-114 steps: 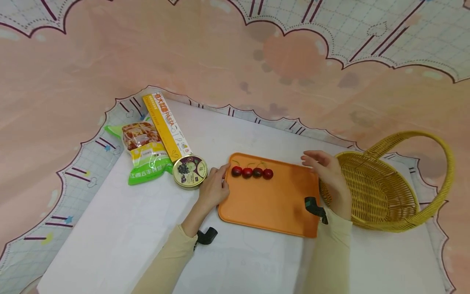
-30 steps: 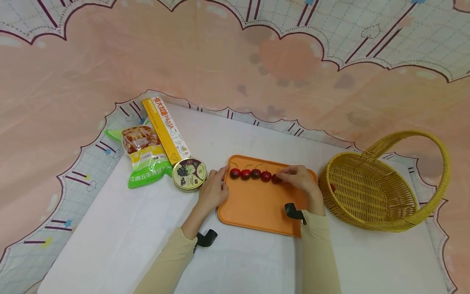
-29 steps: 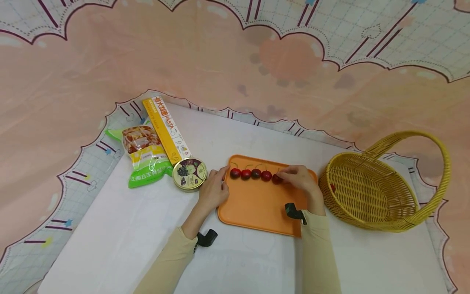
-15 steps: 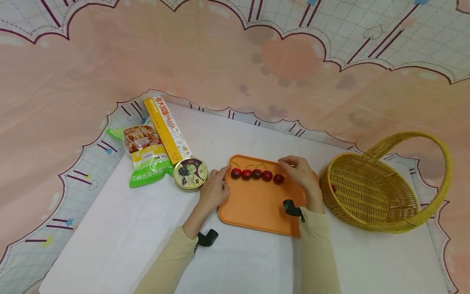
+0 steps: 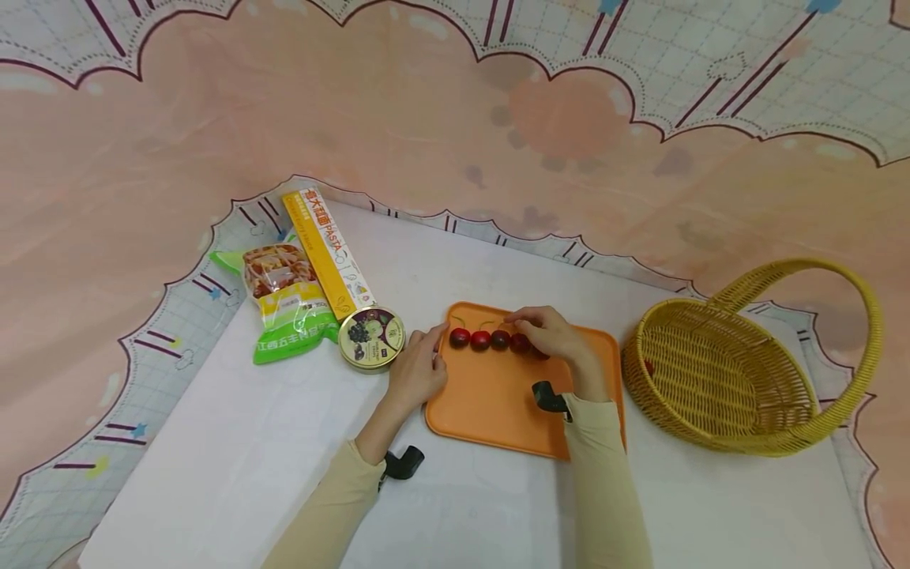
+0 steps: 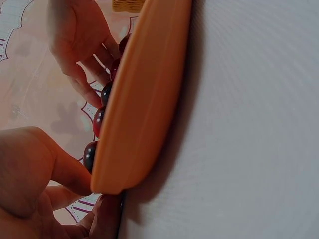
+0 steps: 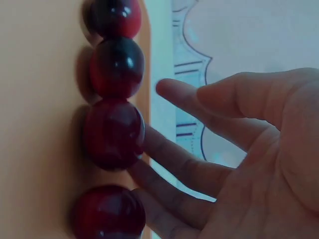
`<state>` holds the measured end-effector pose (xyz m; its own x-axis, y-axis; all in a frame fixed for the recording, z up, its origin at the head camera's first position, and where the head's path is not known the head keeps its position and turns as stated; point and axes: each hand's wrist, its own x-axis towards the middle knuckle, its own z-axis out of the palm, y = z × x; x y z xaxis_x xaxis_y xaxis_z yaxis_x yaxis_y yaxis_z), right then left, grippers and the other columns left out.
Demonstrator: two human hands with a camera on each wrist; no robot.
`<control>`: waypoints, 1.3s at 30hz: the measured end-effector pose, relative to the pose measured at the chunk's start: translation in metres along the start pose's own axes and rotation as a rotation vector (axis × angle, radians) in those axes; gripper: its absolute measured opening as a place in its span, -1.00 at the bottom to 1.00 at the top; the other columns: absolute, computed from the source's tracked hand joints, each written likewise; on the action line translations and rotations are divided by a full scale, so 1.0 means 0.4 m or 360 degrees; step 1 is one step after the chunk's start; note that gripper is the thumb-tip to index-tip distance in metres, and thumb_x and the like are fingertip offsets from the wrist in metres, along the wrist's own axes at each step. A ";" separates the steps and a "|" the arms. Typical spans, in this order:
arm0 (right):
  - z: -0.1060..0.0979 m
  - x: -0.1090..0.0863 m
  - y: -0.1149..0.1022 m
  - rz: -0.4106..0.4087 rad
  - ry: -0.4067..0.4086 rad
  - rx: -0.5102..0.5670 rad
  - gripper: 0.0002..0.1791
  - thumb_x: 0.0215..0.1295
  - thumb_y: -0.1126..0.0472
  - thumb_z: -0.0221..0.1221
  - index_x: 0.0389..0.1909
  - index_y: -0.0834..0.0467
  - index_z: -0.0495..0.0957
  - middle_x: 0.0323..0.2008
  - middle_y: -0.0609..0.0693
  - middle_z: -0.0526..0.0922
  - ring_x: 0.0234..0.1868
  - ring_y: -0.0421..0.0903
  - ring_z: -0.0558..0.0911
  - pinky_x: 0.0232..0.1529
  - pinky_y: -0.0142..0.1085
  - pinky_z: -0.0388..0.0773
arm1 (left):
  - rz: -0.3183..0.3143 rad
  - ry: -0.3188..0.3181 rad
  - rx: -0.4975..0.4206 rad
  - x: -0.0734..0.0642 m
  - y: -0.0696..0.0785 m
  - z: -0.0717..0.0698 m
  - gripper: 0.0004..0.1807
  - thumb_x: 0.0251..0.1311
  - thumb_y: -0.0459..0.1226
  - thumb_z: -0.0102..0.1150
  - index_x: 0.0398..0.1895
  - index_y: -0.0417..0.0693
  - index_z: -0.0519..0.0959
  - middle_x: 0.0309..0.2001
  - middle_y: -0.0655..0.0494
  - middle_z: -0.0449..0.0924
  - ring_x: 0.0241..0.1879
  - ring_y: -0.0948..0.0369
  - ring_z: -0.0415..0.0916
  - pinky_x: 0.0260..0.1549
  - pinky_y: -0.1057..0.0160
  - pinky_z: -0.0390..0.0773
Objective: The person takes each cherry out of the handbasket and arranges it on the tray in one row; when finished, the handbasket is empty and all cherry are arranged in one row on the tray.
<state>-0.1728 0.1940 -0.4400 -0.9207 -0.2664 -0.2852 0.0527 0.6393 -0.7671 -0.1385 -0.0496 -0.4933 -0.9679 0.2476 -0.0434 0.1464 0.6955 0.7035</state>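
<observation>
Several dark red cherries stand in a row along the far side of an orange tray (image 5: pixel 490 403). My left hand (image 5: pixel 415 371) holds the tray's left edge, with fingers above and below the rim in the left wrist view. The right hand (image 5: pixel 550 336) is over the row's right end, partly hiding the cherries there in the head view. In the right wrist view its lower fingers reach behind the third cherry (image 7: pixel 114 134) and the nearest cherry (image 7: pixel 108 211), fingertips right at them. Thumb and index finger are extended beyond the row and pinch nothing.
A yellow wicker basket (image 5: pixel 718 442) with a tall handle stands right of the tray, a red cherry (image 5: pixel 648 367) inside. To the left lie a round tin (image 5: pixel 371 338), a pasta box (image 5: pixel 329 253) and a green food bag (image 5: pixel 287 300). Patterned cloth borders the white table.
My right hand brought a cherry from the basket side to the row's right end and let it go. It then moved left over the row. The left hand stays at the tray edge.
</observation>
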 end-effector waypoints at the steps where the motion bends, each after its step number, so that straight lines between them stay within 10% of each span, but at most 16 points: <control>1: 0.002 0.001 -0.002 0.0000 -0.0027 -0.0003 -0.65 0.46 0.32 -0.05 0.10 0.35 0.58 -0.14 0.24 0.59 -0.35 0.06 0.44 -0.38 -0.27 0.34 | 0.0001 0.0002 -0.0002 -0.001 0.001 0.000 -0.38 0.18 -0.41 0.04 0.38 -0.06 0.39 -0.22 -0.06 0.41 -0.41 0.09 0.36 -0.49 0.20 0.33; 20: 0.020 0.005 -0.030 0.0073 -0.0094 -0.0182 -0.67 0.42 0.29 -0.03 0.01 0.31 0.64 -0.10 0.20 0.64 -0.20 0.06 0.54 -0.15 -0.21 0.48 | -0.0015 -0.0004 -0.0011 -0.001 0.002 0.000 -0.38 0.20 -0.40 0.06 0.39 -0.07 0.38 -0.20 -0.06 0.41 -0.38 0.09 0.36 -0.47 0.21 0.33; 30: 0.011 0.002 -0.061 0.0051 0.0159 -0.0216 -0.62 0.35 0.29 -0.04 0.04 0.29 0.63 -0.10 0.21 0.62 -0.23 0.09 0.53 -0.25 -0.19 0.49 | -0.0019 -0.0015 -0.0014 0.000 0.001 -0.002 -0.37 0.19 -0.41 0.05 0.40 -0.06 0.37 -0.17 -0.09 0.42 -0.39 0.08 0.36 -0.45 0.20 0.33; 39: 0.072 0.044 -0.091 -0.0056 -0.0080 -0.0188 -0.64 0.38 0.29 -0.04 0.05 0.27 0.63 -0.10 0.17 0.61 -0.27 0.01 0.50 -0.25 -0.25 0.41 | -0.0024 -0.0017 -0.0005 0.000 0.001 -0.001 -0.37 0.20 -0.40 0.06 0.41 -0.05 0.37 -0.19 -0.06 0.41 -0.37 0.09 0.36 -0.45 0.21 0.33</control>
<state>-0.1795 0.1453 -0.4338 -0.9004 -0.3244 -0.2899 -0.0284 0.7087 -0.7049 -0.1386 -0.0494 -0.4928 -0.9677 0.2443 -0.0617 0.1310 0.6970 0.7050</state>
